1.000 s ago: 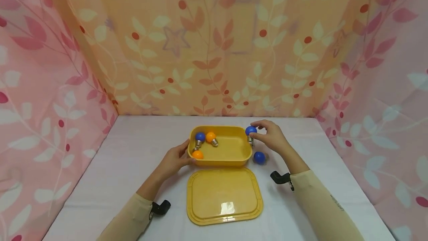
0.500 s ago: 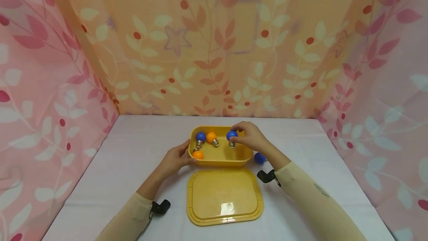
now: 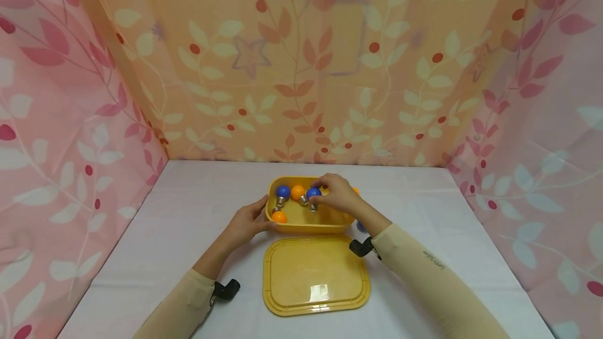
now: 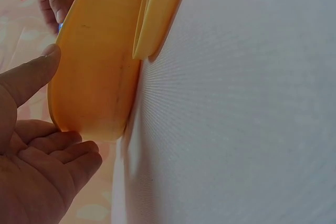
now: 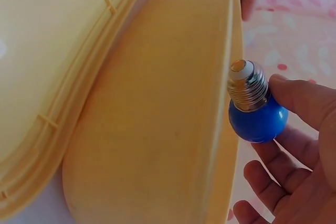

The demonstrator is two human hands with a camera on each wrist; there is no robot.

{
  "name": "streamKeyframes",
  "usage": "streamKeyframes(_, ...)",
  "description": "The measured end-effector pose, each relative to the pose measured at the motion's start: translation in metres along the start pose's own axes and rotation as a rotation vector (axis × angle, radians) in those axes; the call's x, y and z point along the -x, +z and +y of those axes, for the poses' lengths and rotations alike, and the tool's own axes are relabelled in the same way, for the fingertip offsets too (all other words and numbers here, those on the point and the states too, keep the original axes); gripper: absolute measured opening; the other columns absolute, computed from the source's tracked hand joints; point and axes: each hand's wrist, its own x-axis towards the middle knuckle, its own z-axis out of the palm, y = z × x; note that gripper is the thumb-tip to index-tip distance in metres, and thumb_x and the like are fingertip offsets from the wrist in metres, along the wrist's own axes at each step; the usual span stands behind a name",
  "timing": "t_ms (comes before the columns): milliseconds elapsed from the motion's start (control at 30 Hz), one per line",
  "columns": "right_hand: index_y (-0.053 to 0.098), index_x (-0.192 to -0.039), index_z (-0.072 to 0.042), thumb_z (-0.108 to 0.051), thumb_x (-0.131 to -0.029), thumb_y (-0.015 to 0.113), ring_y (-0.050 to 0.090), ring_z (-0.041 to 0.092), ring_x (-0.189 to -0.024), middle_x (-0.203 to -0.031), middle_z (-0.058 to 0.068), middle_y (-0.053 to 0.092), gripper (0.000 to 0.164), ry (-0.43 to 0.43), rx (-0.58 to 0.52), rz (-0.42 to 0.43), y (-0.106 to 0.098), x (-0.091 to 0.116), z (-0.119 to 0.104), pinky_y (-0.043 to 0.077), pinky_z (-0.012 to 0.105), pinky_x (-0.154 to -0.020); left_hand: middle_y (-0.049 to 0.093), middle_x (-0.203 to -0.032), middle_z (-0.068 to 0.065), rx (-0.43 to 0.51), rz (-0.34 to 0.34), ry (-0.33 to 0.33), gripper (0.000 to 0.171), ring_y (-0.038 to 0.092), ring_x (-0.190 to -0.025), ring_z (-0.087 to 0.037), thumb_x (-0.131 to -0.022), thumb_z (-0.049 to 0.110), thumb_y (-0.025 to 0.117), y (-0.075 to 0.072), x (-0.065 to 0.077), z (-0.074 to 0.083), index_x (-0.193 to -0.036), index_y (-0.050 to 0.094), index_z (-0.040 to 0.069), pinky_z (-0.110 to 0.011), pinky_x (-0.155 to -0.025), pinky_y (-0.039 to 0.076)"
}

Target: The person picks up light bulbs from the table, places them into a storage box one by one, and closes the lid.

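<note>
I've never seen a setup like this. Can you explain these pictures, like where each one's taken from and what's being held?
There's no machine gripping anything here, just a person's two bare hands. The wide picture comes from a camera on the head, looking forward and down. The two close-ups come from cameras on the wrists, one by the left hand, one by the right hand.

On the white surface sit a yellow box and, nearer the person, a flat yellow lid. Inside the box are a blue bulb and two orange bulbs. Another blue one is partly hidden by the right arm.

The left hand holds the box's left end. The right hand pinches a third blue bulb over the box.
</note>
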Motion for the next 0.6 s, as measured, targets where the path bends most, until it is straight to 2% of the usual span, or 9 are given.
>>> streamKeyframes(167, 0.076, -0.117, -0.011, -0.036, -0.084, 0.085, 0.062, 0.031, -0.106, -0.107, 0.001, 0.072, 0.042, 0.031, 0.011, -0.004, 0.010, -0.004, -0.003, 0.051, 0.043, -0.097, 0.033, -0.165, -0.003, -0.013, 0.001, 0.010, 0.095, 0.035, -0.151, -0.032, -0.086, 0.040, 0.083, 0.000, 0.001, 0.000, -0.162, 0.031, 0.017, -0.050, -0.122, 0.031)
streamKeyframes(400, 0.076, -0.107, -0.017, -0.042, -0.081, 0.087, 0.064, 0.019, -0.097, -0.102, -0.005, 0.073, 0.037, 0.087, 0.039, 0.009, 0.028, -0.004, -0.005, 0.054, 0.038, -0.093, 0.032, -0.166, -0.004, -0.007, -0.009, 0.031, 0.095, 0.034, -0.151, -0.031, -0.087, 0.038, 0.083, -0.002, 0.001, 0.000, -0.162, 0.030, 0.015, -0.050, -0.122, 0.030)
streamKeyframes(600, 0.076, -0.104, -0.018, -0.048, -0.082, 0.084, 0.062, 0.014, -0.087, -0.097, -0.006, 0.073, 0.038, 0.158, 0.052, -0.002, 0.035, 0.000, -0.015, 0.052, 0.039, -0.090, 0.032, -0.166, -0.005, -0.005, -0.009, 0.029, 0.095, 0.034, -0.151, -0.031, -0.087, 0.039, 0.083, -0.003, 0.001, 0.001, -0.162, 0.030, 0.014, -0.050, -0.122, 0.029)
